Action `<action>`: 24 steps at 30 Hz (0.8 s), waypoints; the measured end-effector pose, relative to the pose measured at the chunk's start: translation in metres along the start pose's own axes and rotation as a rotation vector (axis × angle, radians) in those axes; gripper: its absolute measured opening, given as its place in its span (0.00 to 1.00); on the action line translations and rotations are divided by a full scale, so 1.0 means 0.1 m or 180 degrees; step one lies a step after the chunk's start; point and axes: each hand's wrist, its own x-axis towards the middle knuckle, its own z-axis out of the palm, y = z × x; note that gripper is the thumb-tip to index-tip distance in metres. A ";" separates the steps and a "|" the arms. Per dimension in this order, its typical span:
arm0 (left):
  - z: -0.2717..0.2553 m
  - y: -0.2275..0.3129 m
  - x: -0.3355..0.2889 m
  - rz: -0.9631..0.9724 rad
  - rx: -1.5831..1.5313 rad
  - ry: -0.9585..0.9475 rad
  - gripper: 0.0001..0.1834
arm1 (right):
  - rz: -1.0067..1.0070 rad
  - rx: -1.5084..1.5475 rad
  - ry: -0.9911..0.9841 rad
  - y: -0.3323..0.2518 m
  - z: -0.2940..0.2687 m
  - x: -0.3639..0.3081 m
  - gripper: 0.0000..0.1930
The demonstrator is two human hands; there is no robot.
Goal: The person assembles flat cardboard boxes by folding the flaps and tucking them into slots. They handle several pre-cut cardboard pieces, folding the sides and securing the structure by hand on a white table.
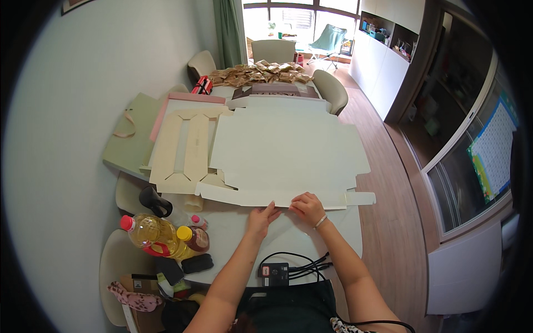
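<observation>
A large white flat cardboard box blank [288,150] lies spread on the table, its long front flap toward me. My right hand [307,210] is closed on the front edge of that flap, with fingers bent over it. Just left of it, my left hand [261,220] rests by the same edge, thumb and fingers extended and slightly apart. To the left lies a cream cardboard piece [195,145] with cut-out slots, partly beside and under the white blank.
At left stand an oil bottle [152,233], a brown jar with a yellow cap [194,238] and a black case [197,263]. A black box with cables [275,273] sits close to me. Many small brown packets [261,73] cover the far end. A green bag [132,136] leans left.
</observation>
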 end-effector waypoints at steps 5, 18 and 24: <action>0.05 -0.05 0.06 -0.0034 0.0155 0.0282 0.16 | 0.0131 -0.0044 -0.0234 0.01 -0.02 0.11 0.03; 0.04 -0.15 0.12 0.0263 0.0293 0.0434 0.15 | -0.0510 -0.1011 0.0262 -0.39 0.25 0.13 0.15; 0.05 -0.13 0.05 0.0250 0.0036 0.0571 0.32 | -0.0431 -0.0708 0.0002 -0.26 0.32 0.05 0.18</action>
